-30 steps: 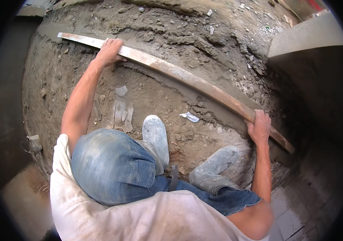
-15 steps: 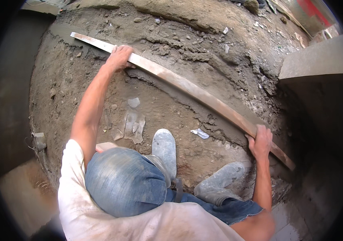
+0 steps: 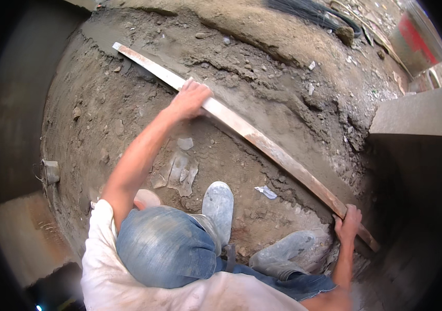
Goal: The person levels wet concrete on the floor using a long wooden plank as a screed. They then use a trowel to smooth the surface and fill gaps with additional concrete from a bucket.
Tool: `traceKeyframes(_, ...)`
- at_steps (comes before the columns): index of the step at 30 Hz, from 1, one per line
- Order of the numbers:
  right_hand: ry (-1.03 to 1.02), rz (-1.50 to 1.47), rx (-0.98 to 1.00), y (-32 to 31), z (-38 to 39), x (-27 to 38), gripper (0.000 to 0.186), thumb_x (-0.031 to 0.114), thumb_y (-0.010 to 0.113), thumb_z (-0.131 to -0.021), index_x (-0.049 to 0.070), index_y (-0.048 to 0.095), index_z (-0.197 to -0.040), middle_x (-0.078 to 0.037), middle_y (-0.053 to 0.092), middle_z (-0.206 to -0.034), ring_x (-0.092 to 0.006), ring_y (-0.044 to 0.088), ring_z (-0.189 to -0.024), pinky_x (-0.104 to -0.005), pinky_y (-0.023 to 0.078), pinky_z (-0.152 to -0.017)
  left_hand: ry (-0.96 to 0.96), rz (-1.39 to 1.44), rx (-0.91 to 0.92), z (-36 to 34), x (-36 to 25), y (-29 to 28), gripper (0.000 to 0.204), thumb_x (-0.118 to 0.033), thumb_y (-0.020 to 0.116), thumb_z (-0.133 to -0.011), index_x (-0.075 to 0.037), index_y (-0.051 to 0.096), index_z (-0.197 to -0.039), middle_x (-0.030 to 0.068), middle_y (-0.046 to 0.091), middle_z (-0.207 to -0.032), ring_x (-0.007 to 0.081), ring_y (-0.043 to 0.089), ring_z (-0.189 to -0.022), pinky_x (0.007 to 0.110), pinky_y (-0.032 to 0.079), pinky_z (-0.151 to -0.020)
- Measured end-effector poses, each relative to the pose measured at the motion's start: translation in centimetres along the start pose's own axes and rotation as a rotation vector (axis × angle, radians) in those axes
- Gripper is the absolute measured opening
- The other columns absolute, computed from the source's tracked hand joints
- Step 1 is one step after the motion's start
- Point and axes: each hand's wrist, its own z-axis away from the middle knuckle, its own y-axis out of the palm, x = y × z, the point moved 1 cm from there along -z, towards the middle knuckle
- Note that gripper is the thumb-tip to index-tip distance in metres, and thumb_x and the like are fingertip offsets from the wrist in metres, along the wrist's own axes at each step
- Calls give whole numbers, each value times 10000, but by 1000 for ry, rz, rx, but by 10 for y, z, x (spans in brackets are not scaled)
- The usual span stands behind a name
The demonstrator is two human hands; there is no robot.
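I hold a long whitish screed board (image 3: 267, 147) with brown stains in both hands. It slants across the ground from far left to near right. My left hand (image 3: 192, 98) is closed over it, nearer its far end. Close to the near end, my right hand (image 3: 349, 223) grips it, thumb on my side. Damp smooth mortar (image 3: 234, 103) runs along the far side of the board, and a rough crumbly edge lies on the near side. Below are my grey-white boots (image 3: 218, 207) and my bent knee in blue denim (image 3: 166, 246).
Flattened scraps (image 3: 183, 173) and a crumpled plastic piece (image 3: 266, 192) lie on the dirt before my boots. A small metal can (image 3: 51, 172) stands at the left. Rubble, a pale block (image 3: 415, 111) and a red-marked container (image 3: 417, 39) are on the right.
The board has shifted right, and its near end has come closer to me. My left hand now grips farther from the board's far end. The view has tilted slightly.
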Motion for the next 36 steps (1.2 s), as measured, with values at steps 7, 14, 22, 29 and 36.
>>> traceKeyframes(7, -97, -43, -16, 1, -60, 78, 507, 164, 777, -763, 33, 575, -1209, -190, 594, -1107, -433, 535, -1027, -505, 428, -894, -202, -104, 184, -8, 72, -31, 697, -492, 818, -770, -52, 591, -1260, 115, 613, -1291, 308, 509, -1292, 517, 341, -1186)
traceKeyframes(14, 102, 13, -13, -6, 37, -32, 514, 59, 693, -688, 25, 569, -1186, -200, 584, -1124, -450, 522, -1065, -533, 420, -931, 167, -9, -298, 21, -63, 13, 397, -237, 798, -846, -104, 599, -1163, 57, 610, -1062, 213, 562, -1103, 515, 305, -1198)
traceKeyframes(22, -28, -11, -18, 5, -33, 41, 515, 151, 781, -725, 17, 576, -1177, -181, 596, -1089, -424, 540, -1025, -510, 420, -896, -42, 3, 212, -16, 45, -35, 658, -489, 832, -778, -97, 583, -1244, 101, 597, -1228, 299, 515, -1212, 478, 341, -1151)
traceKeyframes(29, 64, -12, 4, -14, 1, 29, 511, 112, 786, -722, 52, 582, -1187, -160, 601, -1113, -414, 543, -1039, -504, 418, -914, 15, -6, 26, 1, -1, -4, 587, -396, 847, -781, -104, 563, -1203, 91, 590, -1188, 298, 508, -1229, 489, 349, -1125)
traceKeyframes(36, 102, -7, -15, -5, 53, -34, 548, 29, 697, -677, 51, 575, -1211, -178, 596, -1176, -436, 529, -1093, -515, 411, -946, 189, 77, -116, 0, -55, 5, 477, -219, 810, -804, -163, 587, -1221, 35, 612, -1193, 259, 530, -1233, 479, 292, -1201)
